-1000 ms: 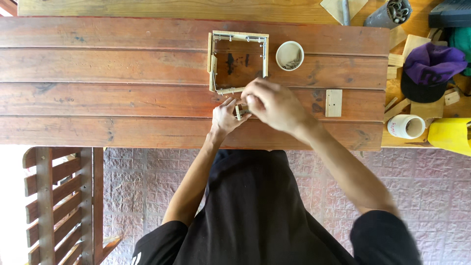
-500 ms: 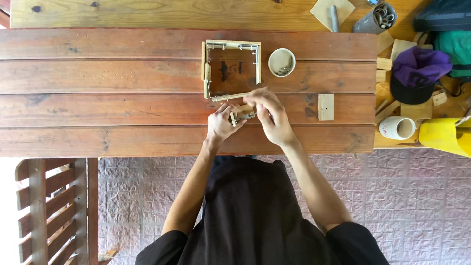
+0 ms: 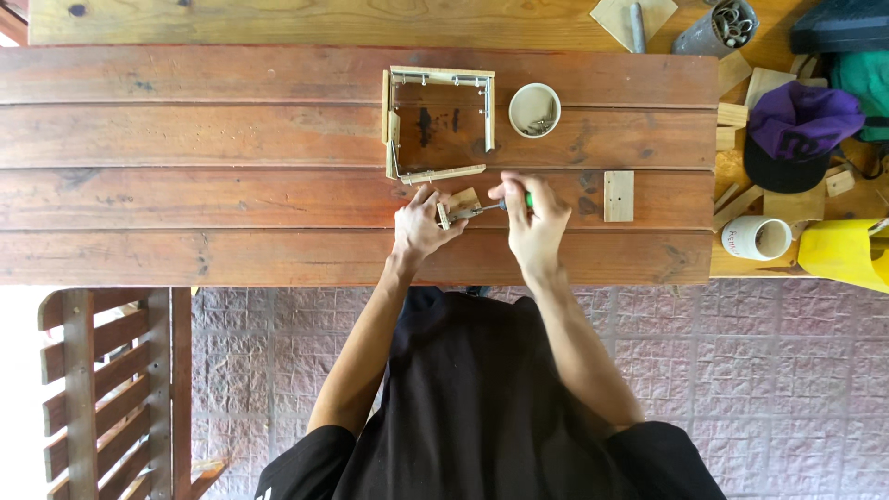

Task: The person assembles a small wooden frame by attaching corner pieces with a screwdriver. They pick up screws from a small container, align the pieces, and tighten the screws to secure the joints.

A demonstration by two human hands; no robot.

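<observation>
The right hand hides most of the screwdriver.

An outdoor hobby woodworking spot: a plank desk on paving, wood offcuts at right, a small cup of screws, a half-built wooden frame.

— What is sitting under all this?

— A long table of dark reddish planks is running across the view, with a paler plank lying along its far edge.

— And below?

— Grey-pink patterned paving is spreading out, daylight is glaring at the left, and a slatted wooden chair is standing there.
</observation>
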